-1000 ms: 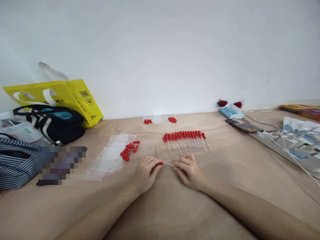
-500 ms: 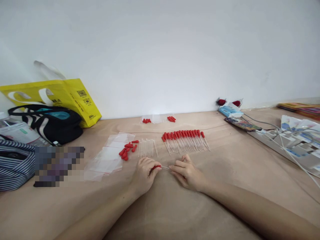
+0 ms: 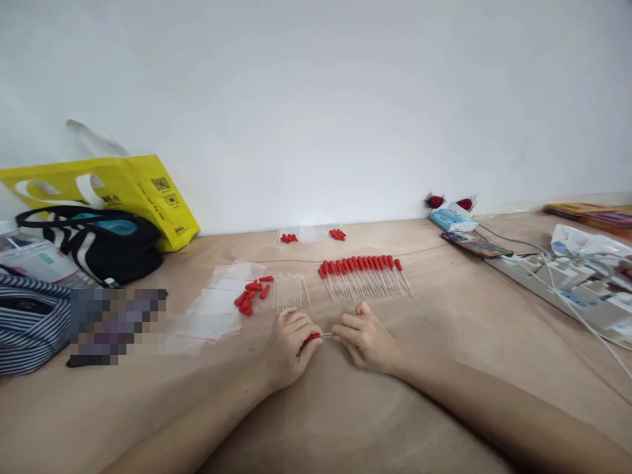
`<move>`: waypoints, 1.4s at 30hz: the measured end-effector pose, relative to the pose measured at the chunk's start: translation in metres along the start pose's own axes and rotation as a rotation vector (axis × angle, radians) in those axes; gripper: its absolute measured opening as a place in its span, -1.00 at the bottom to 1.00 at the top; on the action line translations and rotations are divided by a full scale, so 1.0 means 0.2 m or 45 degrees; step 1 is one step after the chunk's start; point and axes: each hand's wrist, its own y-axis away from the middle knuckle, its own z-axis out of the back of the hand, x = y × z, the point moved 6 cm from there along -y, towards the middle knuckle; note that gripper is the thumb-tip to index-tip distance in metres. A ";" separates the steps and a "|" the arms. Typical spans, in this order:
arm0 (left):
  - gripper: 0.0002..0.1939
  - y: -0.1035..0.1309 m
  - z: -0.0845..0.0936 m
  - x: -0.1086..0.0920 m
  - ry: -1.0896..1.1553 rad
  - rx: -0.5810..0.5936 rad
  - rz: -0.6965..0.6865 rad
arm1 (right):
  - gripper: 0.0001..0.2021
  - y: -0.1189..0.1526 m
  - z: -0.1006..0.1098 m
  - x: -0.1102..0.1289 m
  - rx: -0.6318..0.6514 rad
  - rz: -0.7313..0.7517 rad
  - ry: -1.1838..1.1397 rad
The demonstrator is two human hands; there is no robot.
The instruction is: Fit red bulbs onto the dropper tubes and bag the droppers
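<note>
Left hand pinches a red bulb | right hand grips the clear tube at its mouth, over the table, near capped droppers | apparently seating bulb on tube | next push calls for straight alignment

It looks like a home or similar lived-in room: a wood-toned table meets a plain pale wall, with a yellow carrier bag and striped bag at left, red roses, a blue tissue pack and cables at right.
</note>
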 end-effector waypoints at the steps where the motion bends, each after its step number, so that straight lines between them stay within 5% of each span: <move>1: -0.86 0.00 0.00 0.00 0.000 0.001 -0.004 | -0.71 0.00 -0.01 0.00 0.003 -0.015 -0.011; 10: -0.86 -0.03 0.00 0.04 0.003 0.105 0.018 | -0.76 -0.02 -0.01 0.00 0.079 -0.087 -0.003; 23: -0.85 0.00 0.04 0.13 0.152 -0.080 0.150 | -0.83 0.00 0.03 -0.05 0.104 -0.163 -0.032; 42: -0.82 0.00 0.03 0.16 0.558 -0.056 0.283 | -0.83 0.01 0.08 -0.05 0.062 -0.135 -0.025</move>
